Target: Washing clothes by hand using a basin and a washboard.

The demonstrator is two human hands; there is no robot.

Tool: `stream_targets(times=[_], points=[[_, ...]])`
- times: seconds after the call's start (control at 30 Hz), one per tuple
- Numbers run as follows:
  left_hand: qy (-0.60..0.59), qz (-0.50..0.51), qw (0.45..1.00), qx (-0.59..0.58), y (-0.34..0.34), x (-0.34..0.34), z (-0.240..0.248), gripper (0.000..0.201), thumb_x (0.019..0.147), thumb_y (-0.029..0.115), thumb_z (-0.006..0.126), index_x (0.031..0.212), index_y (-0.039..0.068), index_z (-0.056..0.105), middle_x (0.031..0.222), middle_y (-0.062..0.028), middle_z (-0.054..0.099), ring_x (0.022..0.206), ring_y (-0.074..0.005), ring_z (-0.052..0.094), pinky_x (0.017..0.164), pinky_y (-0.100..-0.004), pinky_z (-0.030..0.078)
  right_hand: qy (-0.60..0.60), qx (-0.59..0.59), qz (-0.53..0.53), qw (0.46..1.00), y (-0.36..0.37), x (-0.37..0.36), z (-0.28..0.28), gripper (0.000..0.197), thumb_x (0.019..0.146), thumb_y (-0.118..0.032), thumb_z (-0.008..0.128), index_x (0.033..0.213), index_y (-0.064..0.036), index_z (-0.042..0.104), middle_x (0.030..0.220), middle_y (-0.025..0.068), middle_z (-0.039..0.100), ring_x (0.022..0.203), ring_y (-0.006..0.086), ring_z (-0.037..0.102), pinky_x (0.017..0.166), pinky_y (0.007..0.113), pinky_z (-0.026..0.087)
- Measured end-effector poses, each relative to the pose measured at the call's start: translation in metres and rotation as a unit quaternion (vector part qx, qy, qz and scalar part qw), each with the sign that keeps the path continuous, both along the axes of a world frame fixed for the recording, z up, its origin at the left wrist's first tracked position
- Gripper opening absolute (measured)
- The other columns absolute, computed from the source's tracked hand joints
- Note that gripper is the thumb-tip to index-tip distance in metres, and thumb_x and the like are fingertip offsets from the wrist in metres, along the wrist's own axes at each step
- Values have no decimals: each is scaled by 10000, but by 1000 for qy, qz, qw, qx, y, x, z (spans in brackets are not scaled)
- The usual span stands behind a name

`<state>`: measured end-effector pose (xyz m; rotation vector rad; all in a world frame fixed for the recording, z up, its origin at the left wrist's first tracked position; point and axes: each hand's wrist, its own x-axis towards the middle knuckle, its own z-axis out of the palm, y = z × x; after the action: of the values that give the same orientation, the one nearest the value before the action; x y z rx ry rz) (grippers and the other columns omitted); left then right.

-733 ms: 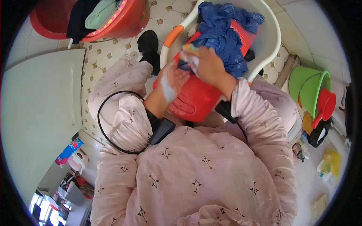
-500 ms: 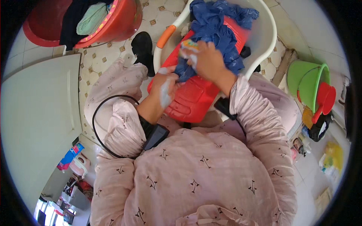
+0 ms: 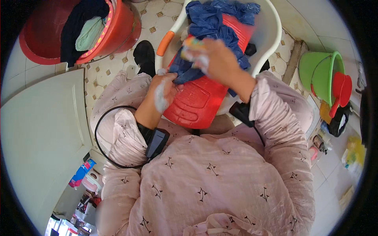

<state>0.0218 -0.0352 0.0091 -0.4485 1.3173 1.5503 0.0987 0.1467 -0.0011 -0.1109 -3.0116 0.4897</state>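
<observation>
A wet blue garment (image 3: 210,23) lies bunched over a red plastic washboard (image 3: 193,102), which leans in a white basin (image 3: 275,37). My left hand (image 3: 162,91), foamy on its back, pinches the garment's near left edge against the board. Above the cloth, my right hand (image 3: 220,59) is closed round a small yellow, orange and green block (image 3: 193,47). Motion blurs the block, so its exact kind does not show. White foam clings to my right fingers too. Part of the garment is hidden under that hand.
At the upper left stands a red tub (image 3: 126,35) with dark and pale green cloth over its rim. To the right are a green bucket (image 3: 317,72) and a red dipper (image 3: 340,88). A pale door (image 3: 43,126) is at left; a dark shoe (image 3: 144,55) stands beside the basin.
My right hand has lifted slightly with the coloured block and shifted a little right. My left hand keeps hold of the garment's edge. The whole view has shifted slightly.
</observation>
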Motion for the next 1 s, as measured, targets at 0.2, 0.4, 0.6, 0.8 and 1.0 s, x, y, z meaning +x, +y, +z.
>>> stream_targets(times=[0.2,0.4,0.6,0.8,1.0], points=[[8,-6,1000,11,6,8,0,126,912,176,448,1024,118,447,976,-32,525,770,-141,498,577,-293,386,-23,93,-68,993,20,7,-27,334,768,-264,555,1096,-324,574,1021,124,483,844,293,503,656,393,472],[6,96,995,-27,7,-12,-4,185,925,248,446,1061,122,438,984,-29,502,756,-149,479,539,-301,374,-55,74,-276,957,58,4,-32,288,843,-299,485,1123,-321,550,1004,140,496,905,338,502,693,438,447],[564,-399,669,-275,43,-3,-2,914,653,523,698,1298,15,297,1179,-230,438,1114,-352,462,937,-382,373,88,-490,-439,748,121,54,-59,476,871,-305,480,1235,-3,427,991,198,586,889,249,581,742,347,451],[584,-442,569,-374,99,-16,-33,898,663,534,677,1303,19,313,1161,-244,505,1077,-378,499,894,-399,405,134,-544,-435,705,96,77,-82,454,862,-309,533,1197,-11,465,1016,172,590,888,253,587,743,340,467],[593,-428,506,-457,77,-38,-62,509,782,343,631,1139,1,511,982,-241,597,933,-374,574,819,-399,436,49,-410,-401,818,73,64,-59,465,861,-396,455,1221,-100,467,1069,230,568,953,394,562,826,435,438]])
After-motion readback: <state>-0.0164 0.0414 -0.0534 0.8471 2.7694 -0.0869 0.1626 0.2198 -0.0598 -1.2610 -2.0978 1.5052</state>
